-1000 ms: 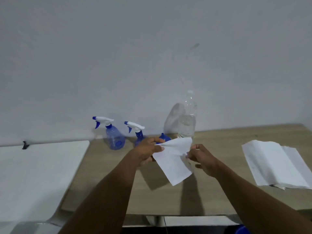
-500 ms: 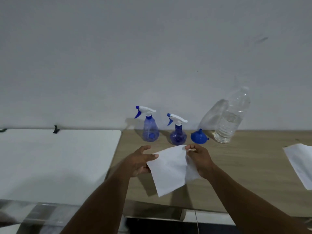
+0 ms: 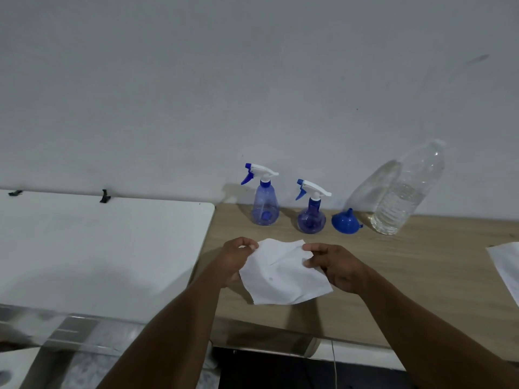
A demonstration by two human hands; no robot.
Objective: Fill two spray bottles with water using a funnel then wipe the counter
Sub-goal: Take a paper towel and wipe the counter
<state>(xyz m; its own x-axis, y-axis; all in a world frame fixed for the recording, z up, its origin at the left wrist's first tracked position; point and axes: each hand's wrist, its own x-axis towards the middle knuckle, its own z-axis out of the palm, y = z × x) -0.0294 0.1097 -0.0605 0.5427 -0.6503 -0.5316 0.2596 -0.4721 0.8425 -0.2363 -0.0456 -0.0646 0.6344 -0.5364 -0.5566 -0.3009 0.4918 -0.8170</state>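
Tissue point(image 3: 283, 273) flattened, now between both grips.

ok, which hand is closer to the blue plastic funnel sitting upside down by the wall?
Right. The right hand is just in front of the blue plastic funnel; the left hand is farther off to its left.

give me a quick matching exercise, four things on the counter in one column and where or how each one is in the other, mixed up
Things:
1. funnel
2. paper towel
3. water bottle
4. taller spray bottle

Places or states:
A. held at its top corners by left hand and right hand
B. farthest left in the row by the wall
C. upside down, spout up, between a spray bottle and the clear bottle
D. clear, partly filled, farthest right

Pairs: 1-C, 2-A, 3-D, 4-B
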